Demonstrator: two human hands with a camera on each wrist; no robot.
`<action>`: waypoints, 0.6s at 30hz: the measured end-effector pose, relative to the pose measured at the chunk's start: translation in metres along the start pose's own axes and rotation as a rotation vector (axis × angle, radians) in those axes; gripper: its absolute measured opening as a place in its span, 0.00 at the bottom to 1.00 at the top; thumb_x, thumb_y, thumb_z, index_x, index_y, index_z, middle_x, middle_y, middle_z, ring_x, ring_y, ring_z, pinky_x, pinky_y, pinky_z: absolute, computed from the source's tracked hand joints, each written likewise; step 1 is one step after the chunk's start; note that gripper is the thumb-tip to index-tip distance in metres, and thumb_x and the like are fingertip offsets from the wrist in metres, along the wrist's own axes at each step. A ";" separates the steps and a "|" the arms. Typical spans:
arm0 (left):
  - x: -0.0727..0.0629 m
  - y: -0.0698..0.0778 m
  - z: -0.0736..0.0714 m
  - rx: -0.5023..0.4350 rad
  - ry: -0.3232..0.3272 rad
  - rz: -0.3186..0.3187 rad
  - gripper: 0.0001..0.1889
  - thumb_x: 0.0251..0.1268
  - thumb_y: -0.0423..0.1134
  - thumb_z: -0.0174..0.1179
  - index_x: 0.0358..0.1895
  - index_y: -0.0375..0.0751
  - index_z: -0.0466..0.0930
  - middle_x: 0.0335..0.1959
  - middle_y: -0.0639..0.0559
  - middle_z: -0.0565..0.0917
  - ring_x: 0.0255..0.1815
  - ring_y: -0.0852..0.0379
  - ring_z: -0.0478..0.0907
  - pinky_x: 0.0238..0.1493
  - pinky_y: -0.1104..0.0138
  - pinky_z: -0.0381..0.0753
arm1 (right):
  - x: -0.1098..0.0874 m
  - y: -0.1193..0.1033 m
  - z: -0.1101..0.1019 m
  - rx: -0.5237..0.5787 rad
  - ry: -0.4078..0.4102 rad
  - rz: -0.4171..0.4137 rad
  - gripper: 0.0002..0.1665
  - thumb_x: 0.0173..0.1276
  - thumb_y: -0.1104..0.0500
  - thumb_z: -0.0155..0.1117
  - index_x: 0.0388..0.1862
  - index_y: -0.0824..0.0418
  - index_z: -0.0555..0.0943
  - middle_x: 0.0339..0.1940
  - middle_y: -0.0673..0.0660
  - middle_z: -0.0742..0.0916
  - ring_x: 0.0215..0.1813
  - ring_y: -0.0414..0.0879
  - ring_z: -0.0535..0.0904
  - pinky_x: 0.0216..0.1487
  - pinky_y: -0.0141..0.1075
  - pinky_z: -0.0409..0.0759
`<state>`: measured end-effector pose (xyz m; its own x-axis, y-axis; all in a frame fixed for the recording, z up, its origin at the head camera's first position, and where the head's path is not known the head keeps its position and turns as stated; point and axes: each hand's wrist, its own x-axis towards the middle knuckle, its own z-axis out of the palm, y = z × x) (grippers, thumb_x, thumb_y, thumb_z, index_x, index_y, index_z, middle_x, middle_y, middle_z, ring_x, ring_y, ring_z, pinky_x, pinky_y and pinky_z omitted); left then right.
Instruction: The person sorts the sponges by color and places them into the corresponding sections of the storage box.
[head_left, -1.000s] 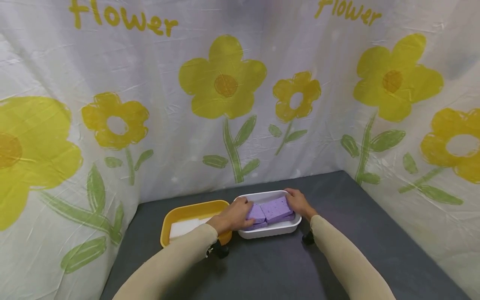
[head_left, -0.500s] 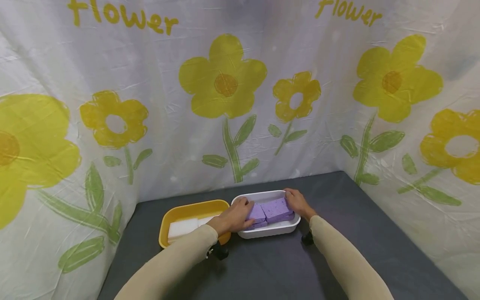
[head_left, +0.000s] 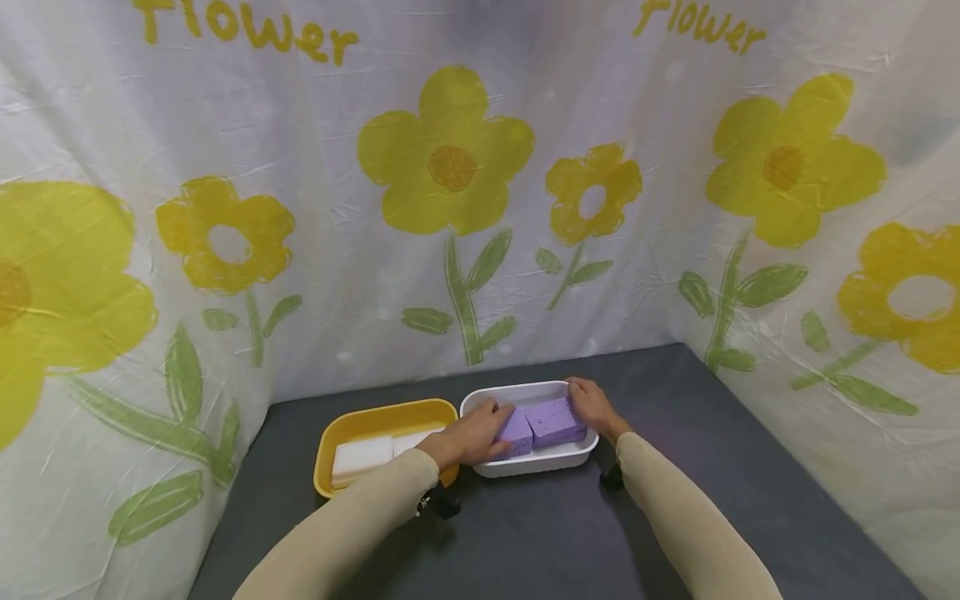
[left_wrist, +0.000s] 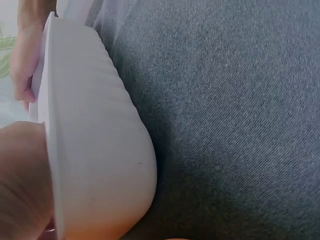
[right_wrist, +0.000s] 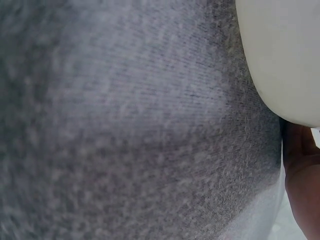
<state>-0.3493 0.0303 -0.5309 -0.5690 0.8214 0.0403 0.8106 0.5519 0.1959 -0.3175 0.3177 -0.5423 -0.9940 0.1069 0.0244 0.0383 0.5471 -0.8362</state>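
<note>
A white tray (head_left: 536, 460) stands on the dark grey table (head_left: 540, 533) and holds purple sponges (head_left: 557, 420) side by side. My left hand (head_left: 471, 435) grips the left purple sponge (head_left: 517, 431), fingers over its far edge and thumb at its near side. My right hand (head_left: 592, 405) curls round the right end of the sponges at the tray's far right corner. The left wrist view shows the tray's outer wall (left_wrist: 100, 150), my left palm (left_wrist: 20, 185) and the right hand's curled fingers (left_wrist: 22, 65) by the rim. The right wrist view has only the tray's wall (right_wrist: 285, 50) and part of my right hand (right_wrist: 302, 185).
A yellow tray (head_left: 375, 417) with white sponges (head_left: 362, 456) sits just left of the white tray, touching it or nearly so. White cloth printed with yellow flowers (head_left: 450, 167) walls in the table at the back and both sides. Bare grey table lies in front and to the right.
The purple sponges sit lower in the white tray than a second ago. Both hands have stayed at the sponges' ends; the view has shifted slightly.
</note>
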 end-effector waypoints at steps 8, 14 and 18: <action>-0.013 0.004 -0.011 0.044 0.068 -0.023 0.35 0.78 0.58 0.65 0.78 0.42 0.72 0.66 0.41 0.79 0.66 0.46 0.78 0.75 0.53 0.77 | 0.000 -0.003 -0.004 -0.015 0.005 -0.013 0.25 0.84 0.59 0.42 0.59 0.71 0.84 0.53 0.66 0.86 0.57 0.57 0.78 0.61 0.50 0.73; -0.031 0.014 -0.026 0.038 0.125 -0.074 0.31 0.81 0.55 0.61 0.77 0.40 0.76 0.72 0.40 0.79 0.75 0.41 0.74 0.81 0.49 0.70 | -0.003 -0.005 -0.007 -0.048 -0.004 0.000 0.29 0.86 0.56 0.43 0.68 0.73 0.82 0.67 0.71 0.86 0.71 0.66 0.79 0.74 0.59 0.74; -0.044 0.004 -0.031 0.022 0.213 -0.106 0.28 0.83 0.53 0.58 0.75 0.40 0.78 0.71 0.41 0.81 0.75 0.40 0.74 0.82 0.48 0.69 | -0.004 -0.010 -0.014 -0.125 -0.017 -0.020 0.31 0.89 0.52 0.41 0.72 0.71 0.80 0.72 0.72 0.83 0.77 0.69 0.76 0.78 0.63 0.71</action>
<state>-0.3248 -0.0081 -0.5018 -0.6652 0.7113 0.2271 0.7466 0.6380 0.1887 -0.3126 0.3233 -0.5264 -0.9962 0.0819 0.0300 0.0303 0.6480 -0.7611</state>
